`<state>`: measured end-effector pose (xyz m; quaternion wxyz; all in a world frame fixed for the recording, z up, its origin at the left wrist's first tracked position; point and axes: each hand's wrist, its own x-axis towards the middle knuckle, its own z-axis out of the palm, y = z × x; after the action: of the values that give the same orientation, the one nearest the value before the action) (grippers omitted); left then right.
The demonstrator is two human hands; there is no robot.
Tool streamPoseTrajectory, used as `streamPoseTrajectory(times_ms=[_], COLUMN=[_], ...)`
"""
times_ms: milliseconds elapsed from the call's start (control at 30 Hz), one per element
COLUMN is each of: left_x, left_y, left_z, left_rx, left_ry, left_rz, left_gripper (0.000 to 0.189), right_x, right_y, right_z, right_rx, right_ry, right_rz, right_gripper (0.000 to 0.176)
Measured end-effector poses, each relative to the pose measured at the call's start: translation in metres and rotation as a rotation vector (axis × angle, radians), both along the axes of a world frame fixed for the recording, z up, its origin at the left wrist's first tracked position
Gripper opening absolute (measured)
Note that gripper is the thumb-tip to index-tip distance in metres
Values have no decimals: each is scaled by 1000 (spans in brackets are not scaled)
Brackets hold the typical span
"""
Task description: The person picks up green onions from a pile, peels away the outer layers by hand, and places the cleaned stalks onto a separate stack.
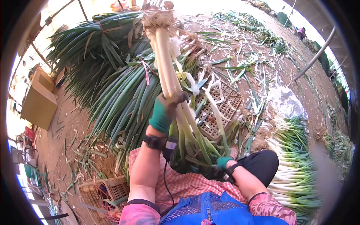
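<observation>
My left hand (170,107), in a green glove with a dark palm, is closed round the white stalks of a bunch of long green onions (164,63). The rooty end points up and away from me, and the green leaves come down to my lap. My right hand (225,163), also gloved in green, is low at the right of the leaves; its fingers are mostly hidden behind leaves. Loose pale outer leaves (214,107) hang to the right of the stalks, over a brown plastic crate (228,101).
Large tied bundles of green onions (123,101) lie at the left. Cleaned onions (292,165) form a long row at the right, near a white plastic bag (287,101). A cardboard box (39,105) and a tan basket (116,187) stand left. Leaf scraps litter the ground.
</observation>
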<state>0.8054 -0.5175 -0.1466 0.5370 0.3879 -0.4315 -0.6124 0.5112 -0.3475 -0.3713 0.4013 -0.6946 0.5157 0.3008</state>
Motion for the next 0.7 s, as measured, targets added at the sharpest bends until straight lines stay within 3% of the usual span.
streamPoseTrajectory(times_ms=[33, 100, 133, 167, 233, 300, 333, 367, 400, 467, 533, 567, 633, 667, 700], left_x=[6, 10, 10, 9, 0, -12, -17, -26, -30, -39, -42, -41, -41, -38, -35], left_y=[4, 0, -1, -1, 1, 8, 8, 21, 25, 30, 32, 32, 32, 30, 29], left_z=[9, 0, -4, -8, -15, -23, -33, -18, -16, -24, -24, -22, -21, -22, -23], left_rx=[5, 46, 48, 52, 75, 125, 96, 163, 130, 62, 26, 9, 93, 131, 172], left_ry=[-63, 23, 39, 52, 63, 57, 48, 140, 76, -52, -103, -130, -98, -109, -121], left_rz=[10, -54, -122, -194, -314, -408, -482, -568, -634, -735, -780, -799, -730, -718, -707], left_gripper=[34, 32, 32, 31, 31, 30, 29, 30, 32, 35, 35, 35, 34, 34, 34], right_x=[-1, -6, -12, -3, 13, 6, 3, -9, -21, -27, 7, 25, 30, 16, -13], right_y=[-17, -43, -58, -71, -90, -119, -132, -151, -170, -179, -162, -151, -146, -154, -169], right_z=[17, 58, 82, 135, 213, 253, 262, 263, 265, 265, 278, 285, 291, 286, 279], right_rx=[-1, -397, -424, -413, -368, -574, -714, -675, -635, -606, -676, -709, -541, -632, -971], right_ry=[-7, -227, -498, -559, -946, -1204, -1502, -1562, -1621, -1615, -1231, -1145, -952, -847, -664], right_rz=[-41, -291, -341, -432, -741, -754, -574, -612, -649, -497, -540, -485, -612, -568, -380], right_gripper=[62, 51, 51, 60, 95, 87, 104, 100, 96, 62, 30, 29, 27, 25, 25])
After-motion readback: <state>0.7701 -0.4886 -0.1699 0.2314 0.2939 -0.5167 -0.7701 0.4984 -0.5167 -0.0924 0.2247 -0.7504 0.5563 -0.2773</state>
